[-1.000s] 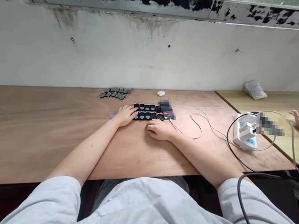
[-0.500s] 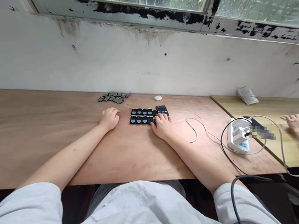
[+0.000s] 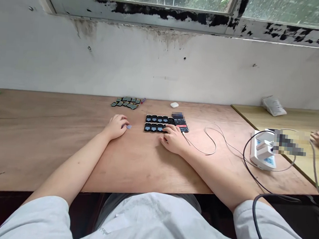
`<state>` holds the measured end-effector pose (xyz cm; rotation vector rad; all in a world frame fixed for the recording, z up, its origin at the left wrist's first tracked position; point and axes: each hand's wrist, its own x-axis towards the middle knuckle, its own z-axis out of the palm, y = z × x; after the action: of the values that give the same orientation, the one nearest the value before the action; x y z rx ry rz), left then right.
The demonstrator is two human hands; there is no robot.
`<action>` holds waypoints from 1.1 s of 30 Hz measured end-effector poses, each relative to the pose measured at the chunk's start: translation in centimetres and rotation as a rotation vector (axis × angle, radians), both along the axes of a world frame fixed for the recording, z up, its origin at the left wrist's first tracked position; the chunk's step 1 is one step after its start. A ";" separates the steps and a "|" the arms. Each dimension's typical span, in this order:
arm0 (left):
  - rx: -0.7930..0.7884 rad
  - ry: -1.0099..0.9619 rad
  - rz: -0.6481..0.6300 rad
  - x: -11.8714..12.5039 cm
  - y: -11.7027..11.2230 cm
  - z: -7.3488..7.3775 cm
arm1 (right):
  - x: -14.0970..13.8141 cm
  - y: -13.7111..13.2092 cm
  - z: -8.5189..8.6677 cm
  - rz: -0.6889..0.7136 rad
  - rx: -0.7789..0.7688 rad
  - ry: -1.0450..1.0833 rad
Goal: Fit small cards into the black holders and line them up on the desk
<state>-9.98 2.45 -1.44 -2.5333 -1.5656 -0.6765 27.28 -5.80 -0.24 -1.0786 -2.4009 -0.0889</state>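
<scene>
Head view: we look down on a wooden table [image 3: 49,144].
Left hand [image 3: 116,126]: we find it curled loosely, knuckles up, holding nothing; a small grey chip [image 3: 129,126] lies just beside its fingertips.
Right hand [image 3: 173,138]: fingers spread flat, touching the near right end of the black trays [image 3: 159,123].
Trays: two rows, long axis left to right, between both hands.
Nearer hand: the right.
Phone [image 3: 180,123]: just beyond the right hand.
Loose chips [image 3: 126,102]: farther back, well apart.

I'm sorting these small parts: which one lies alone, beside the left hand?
The single pale chip at the fingertips of the left hand; the others sit in two black rows or the far pile.
</scene>
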 end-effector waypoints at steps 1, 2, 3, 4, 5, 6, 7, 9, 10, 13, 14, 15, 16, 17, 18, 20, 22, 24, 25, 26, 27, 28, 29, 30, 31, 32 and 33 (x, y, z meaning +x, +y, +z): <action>-0.008 -0.005 -0.021 0.1 -0.1 0.0 | -0.1 -0.2 0.1 0.084 -0.027 -0.017; -0.018 -0.008 -0.039 0.1 -0.3 0.1 | -0.2 -0.3 0.2 0.163 -0.057 -0.036; -0.029 -0.009 -0.055 0.1 -0.5 0.2 | -0.2 -0.3 0.2 0.226 -0.085 -0.052; -0.039 -0.010 -0.067 0.2 -0.6 0.3 | -0.2 -0.3 0.2 0.267 -0.108 -0.064; -0.045 -0.010 -0.078 0.3 -0.8 0.4 | -0.2 -0.3 0.3 0.287 -0.124 -0.070; -0.047 -0.010 -0.090 0.4 -0.9 0.5 | -0.1 -0.3 0.2 0.290 -0.134 -0.073; -0.045 -0.010 -0.101 0.5 -1.0 0.6 | -0.1 -0.2 0.2 0.285 -0.141 -0.071; -0.044 -0.010 -0.120 0.8 -1.2 0.7 | 0.0 -0.1 0.2 0.269 -0.154 -0.063; -0.047 -0.008 -0.125 1.0 -1.3 0.8 | 0.1 0.0 0.2 0.263 -0.161 -0.058; -0.059 -0.013 -0.123 1.7 -1.4 0.8 | 0.2 0.2 0.2 0.245 -0.176 -0.045; -0.061 -0.023 -0.122 1.9 -1.4 0.8 | 0.2 0.3 0.2 0.240 -0.178 -0.040; -0.062 -0.039 -0.122 2.2 -1.4 0.8 | 0.1 0.3 0.2 0.236 -0.180 -0.035; -0.061 -0.062 -0.123 2.6 -1.5 0.8 | 0.1 0.4 0.2 0.233 -0.183 -0.028; -0.059 -0.095 -0.123 3.0 -1.7 0.8 | 0.1 0.4 0.2 0.229 -0.186 -0.021; -0.058 -0.135 -0.123 3.6 -2.0 0.8 | 0.1 0.4 0.2 0.227 -0.190 -0.014; -0.051 -0.229 -0.124 5.0 -3.0 1.0 | 0.1 0.4 0.2 0.226 -0.196 0.000; -0.038 -0.304 -0.148 6.9 -4.3 1.2 | 0.0 0.5 0.1 0.230 -0.196 0.008; -0.033 -0.333 -0.221 9.1 -5.6 1.3 | 0.0 0.6 0.0 0.237 -0.192 0.009; -0.043 -0.351 -0.257 10.1 -6.1 1.3 | -0.1 0.6 -0.1 0.236 -0.190 0.007; -0.063 -0.368 -0.294 11.0 -6.5 1.2 | -0.1 0.6 0.0 0.229 -0.192 0.007; -0.079 -0.384 -0.314 11.8 -6.8 1.1 | -0.1 0.6 0.0 0.217 -0.197 0.011; -0.093 -0.385 -0.325 12.4 -7.0 1.0 | -0.1 0.5 0.1 0.202 -0.206 0.017; -0.102 -0.377 -0.332 12.9 -7.1 0.9 | -0.1 0.5 0.2 0.187 -0.217 0.023; -0.106 -0.361 -0.336 13.2 -7.1 0.8 | -0.1 0.4 0.4 0.174 -0.228 0.028; -0.105 -0.338 -0.340 13.4 -7.1 0.7 | -0.1 0.3 0.5 0.166 -0.239 0.031; -0.101 -0.313 -0.345 13.5 -7.1 0.7 | -0.1 0.2 0.7 0.162 -0.247 0.031; -0.093 -0.289 -0.349 13.6 -7.1 0.7 | -0.1 0.2 0.8 0.159 -0.252 0.030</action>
<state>3.59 -4.68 -0.75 -2.9225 -1.2548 -1.0737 27.19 -5.63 0.54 -0.9817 -2.5087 0.2889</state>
